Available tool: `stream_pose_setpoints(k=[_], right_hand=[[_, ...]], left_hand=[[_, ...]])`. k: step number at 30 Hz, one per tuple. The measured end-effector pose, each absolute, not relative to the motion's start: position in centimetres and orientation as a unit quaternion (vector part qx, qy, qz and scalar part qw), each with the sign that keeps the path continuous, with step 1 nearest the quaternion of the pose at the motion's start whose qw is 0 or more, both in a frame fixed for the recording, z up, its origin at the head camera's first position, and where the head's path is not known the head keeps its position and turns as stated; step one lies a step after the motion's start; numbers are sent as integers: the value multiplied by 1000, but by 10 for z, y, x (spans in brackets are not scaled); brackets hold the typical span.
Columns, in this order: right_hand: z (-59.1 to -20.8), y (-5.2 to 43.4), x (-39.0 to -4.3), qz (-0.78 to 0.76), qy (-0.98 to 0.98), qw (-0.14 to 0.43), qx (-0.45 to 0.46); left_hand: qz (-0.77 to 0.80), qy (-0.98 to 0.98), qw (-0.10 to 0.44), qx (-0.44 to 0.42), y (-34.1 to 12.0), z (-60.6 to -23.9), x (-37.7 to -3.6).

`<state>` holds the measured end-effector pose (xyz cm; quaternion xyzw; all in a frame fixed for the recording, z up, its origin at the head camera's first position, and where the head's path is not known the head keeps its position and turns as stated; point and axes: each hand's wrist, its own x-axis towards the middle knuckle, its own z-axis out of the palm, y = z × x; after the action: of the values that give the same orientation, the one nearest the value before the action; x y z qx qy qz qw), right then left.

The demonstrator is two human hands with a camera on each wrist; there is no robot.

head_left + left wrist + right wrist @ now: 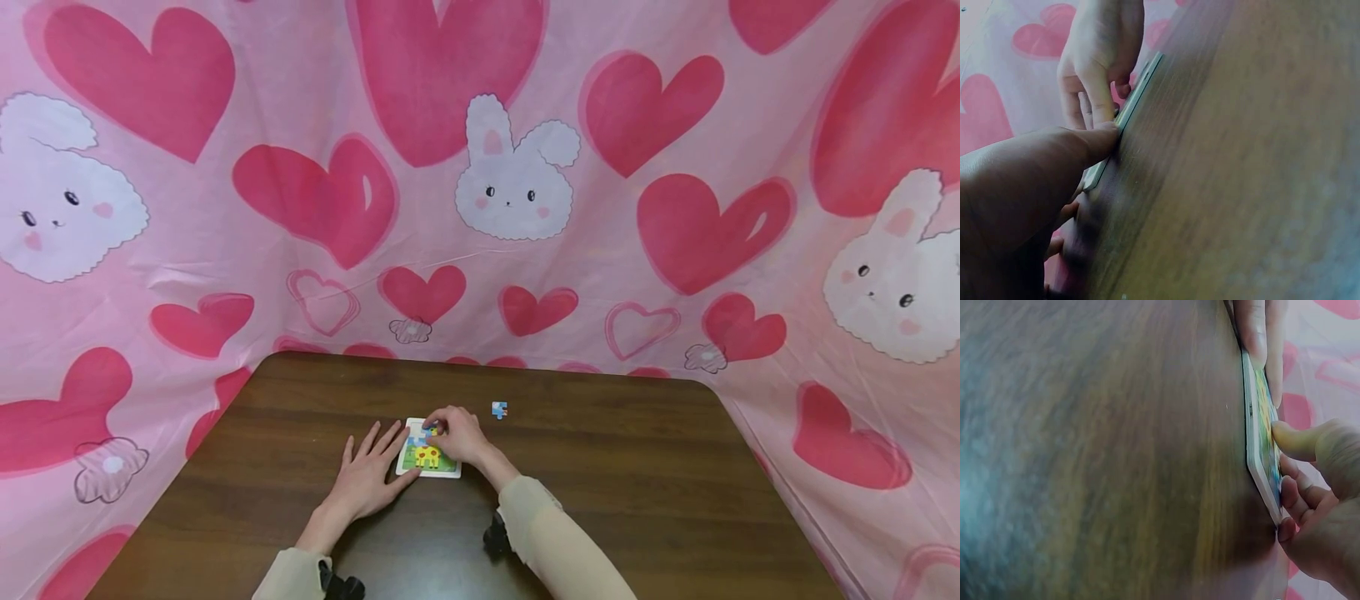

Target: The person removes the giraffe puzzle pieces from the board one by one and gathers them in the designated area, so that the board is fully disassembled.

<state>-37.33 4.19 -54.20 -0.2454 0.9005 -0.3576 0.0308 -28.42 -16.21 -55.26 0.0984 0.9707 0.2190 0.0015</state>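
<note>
Yellow giraffe puzzle (428, 457) looks mostly done with one loose piece (498, 409) out, left hand (365, 482) spread, and right hand (461, 435) maybe pinching, can't tell.

beneath the fingers (369, 440) lies a dark wooden table (637, 467), catching light; beyond them hangs pink cloth (600, 250) with red hearts (678, 237) and white rabbits (516, 212).

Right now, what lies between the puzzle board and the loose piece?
In the head view, the right hand, partly over the board, then bare tabletop.
</note>
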Motion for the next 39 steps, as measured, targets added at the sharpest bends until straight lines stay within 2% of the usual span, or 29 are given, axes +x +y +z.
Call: stream_pose_setpoints(k=[28,39], right_hand=[[-553,41,-363,-413,892,-10,-184],[-557,44,-360,-422,882,-26,-207]], left_hand=[[221,970,-9,100,-162,-555,-285],[222,970,-9,100,-162,-557,-284]])
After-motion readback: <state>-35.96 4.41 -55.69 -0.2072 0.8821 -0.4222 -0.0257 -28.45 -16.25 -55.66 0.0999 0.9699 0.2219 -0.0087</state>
